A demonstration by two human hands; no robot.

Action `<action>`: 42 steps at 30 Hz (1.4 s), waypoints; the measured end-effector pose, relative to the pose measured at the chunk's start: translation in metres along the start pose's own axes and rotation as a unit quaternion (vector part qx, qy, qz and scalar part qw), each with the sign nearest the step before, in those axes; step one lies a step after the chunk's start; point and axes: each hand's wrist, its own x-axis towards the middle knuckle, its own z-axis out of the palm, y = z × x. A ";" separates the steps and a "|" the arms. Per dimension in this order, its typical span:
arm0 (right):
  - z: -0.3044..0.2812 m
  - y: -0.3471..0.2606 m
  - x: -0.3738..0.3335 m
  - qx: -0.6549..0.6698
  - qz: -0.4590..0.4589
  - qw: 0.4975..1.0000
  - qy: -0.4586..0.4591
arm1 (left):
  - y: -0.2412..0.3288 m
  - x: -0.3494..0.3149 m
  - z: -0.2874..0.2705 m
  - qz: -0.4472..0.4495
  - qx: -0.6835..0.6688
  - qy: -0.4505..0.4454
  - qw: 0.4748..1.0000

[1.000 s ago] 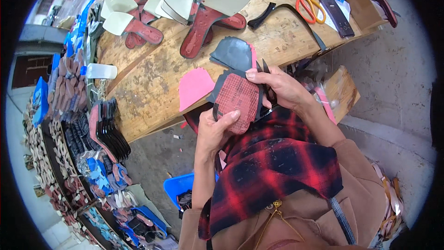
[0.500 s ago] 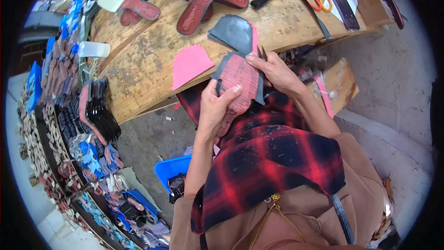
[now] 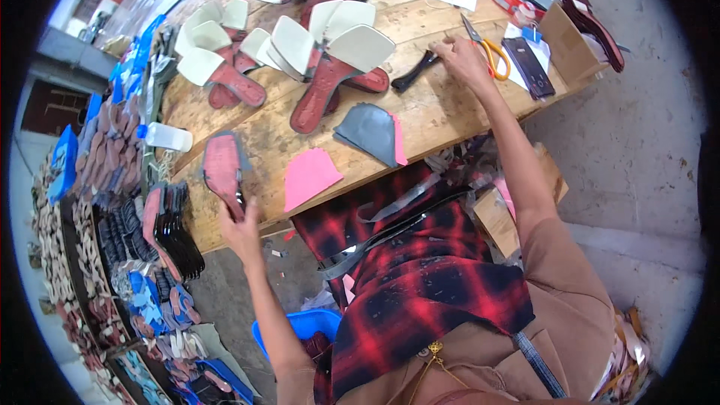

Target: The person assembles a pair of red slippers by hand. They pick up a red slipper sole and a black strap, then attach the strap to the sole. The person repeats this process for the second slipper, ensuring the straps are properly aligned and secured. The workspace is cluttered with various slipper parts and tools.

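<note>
My left hand (image 3: 241,236) is closed round the narrow end of a pink-red shoe sole (image 3: 223,161). Dark grey lining sticks out round the sole's wide end, over the table's left front. On the far side, my right hand (image 3: 463,61) has its fingers curled down beside a black handle-like object (image 3: 413,73); what they grip, if anything, is hidden. Scissors (image 3: 495,60) with orange handles lie just right of that hand. Nearer me are a pink rounded piece (image 3: 311,178) and a dark grey rounded piece (image 3: 369,131) with a pink edge.
Red soles with cream flaps (image 3: 322,94) cover the table's back. A clear bottle (image 3: 166,137) lies at its left edge, above a stack of heeled soles (image 3: 174,229). A phone (image 3: 529,67) and cardboard box (image 3: 574,41) are right. Dark strips (image 3: 390,232) lie across my lap.
My hands have parted: the left carried the sole leftward over the table, the right reached far across toward the scissors. Dark strips now show on my lap. The view has shifted, revealing more table.
</note>
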 end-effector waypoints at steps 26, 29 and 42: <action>-0.082 -0.019 -0.176 0.189 -0.029 0.981 -0.018 | 0.197 0.142 0.155 0.165 -0.212 -0.295 0.917; -0.073 -0.038 -0.178 0.266 -0.004 0.962 -0.059 | 0.218 0.118 0.111 0.173 -0.332 -0.182 0.910; 0.043 -0.074 -0.169 0.726 0.186 0.624 -0.222 | 0.182 -0.077 0.121 -0.371 -0.598 -0.279 0.654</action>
